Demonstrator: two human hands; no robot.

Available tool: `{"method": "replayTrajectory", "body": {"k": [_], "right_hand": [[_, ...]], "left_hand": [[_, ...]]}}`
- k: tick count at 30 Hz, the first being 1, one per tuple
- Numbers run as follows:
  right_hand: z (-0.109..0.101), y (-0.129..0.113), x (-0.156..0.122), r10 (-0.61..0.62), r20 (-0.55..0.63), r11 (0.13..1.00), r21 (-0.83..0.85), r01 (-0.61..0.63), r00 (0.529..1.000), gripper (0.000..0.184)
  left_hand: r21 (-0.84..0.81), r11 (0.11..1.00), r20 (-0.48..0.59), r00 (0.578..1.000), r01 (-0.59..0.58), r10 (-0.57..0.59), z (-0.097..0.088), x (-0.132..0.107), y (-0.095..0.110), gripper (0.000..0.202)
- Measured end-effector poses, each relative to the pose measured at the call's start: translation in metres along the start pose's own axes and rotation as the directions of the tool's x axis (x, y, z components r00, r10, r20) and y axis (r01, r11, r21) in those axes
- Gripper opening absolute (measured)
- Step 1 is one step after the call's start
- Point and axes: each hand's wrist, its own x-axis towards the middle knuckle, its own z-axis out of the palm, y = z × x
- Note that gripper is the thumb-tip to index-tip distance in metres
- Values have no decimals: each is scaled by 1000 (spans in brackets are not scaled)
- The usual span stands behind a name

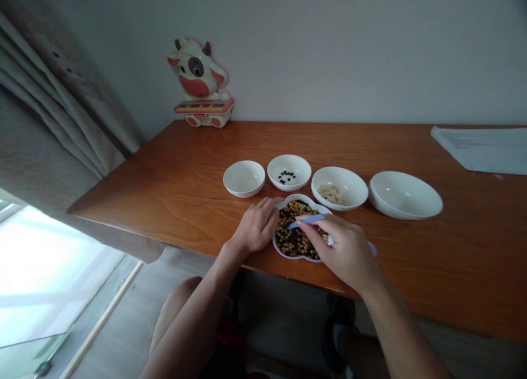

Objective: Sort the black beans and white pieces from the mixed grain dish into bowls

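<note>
A white lobed dish (284,252) of mixed black and yellow beans (293,237) sits near the table's front edge. My left hand (256,226) rests against the dish's left rim, fingers curled along it. My right hand (343,248) is over the dish's right side, pinching blue tweezers (308,220) whose tips point left above the beans. Behind the dish stand four white bowls: an empty one (244,178), one with a few black beans (289,172), one with pale beans (340,188), and a larger empty one (405,194).
A cow-shaped toy keyboard (201,85) stands at the back against the wall. White papers (486,148) lie at the far right of the wooden table (185,187). A curtain (53,93) hangs on the left. My knees show under the table.
</note>
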Motion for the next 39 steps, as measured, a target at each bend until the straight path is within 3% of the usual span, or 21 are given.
{"method": "replayTrajectory", "body": {"k": [7, 12, 16, 21, 34, 39], "right_hand": [[-8, 0, 7, 71, -132, 997, -33, -76, 989, 15], [-7, 1, 20, 147, -357, 984, -42, -173, 922, 18], [0, 5, 35, 164, -430, 968, -105, -230, 888, 25], [9, 13, 46, 116, -401, 966, -166, -196, 909, 26], [11, 23, 41, 272, -376, 959, 27, -282, 886, 30], [-6, 26, 28, 301, -174, 948, 158, -275, 938, 26]], "left_hand": [[-7, 1000, 6, 1000, 7, -7, -2, 1, 2, 38], [10, 1000, 15, 1000, 5, -5, -1, 0, 0, 37], [13, 1000, 15, 1000, 3, -3, -1, 0, 0, 37], [37, 999, 10, 1000, 5, -5, -1, 1, 2, 38], [41, 999, 11, 1000, -9, 9, -1, 0, 4, 39], [38, 999, 11, 1000, -6, 6, 0, 0, 3, 39]]}}
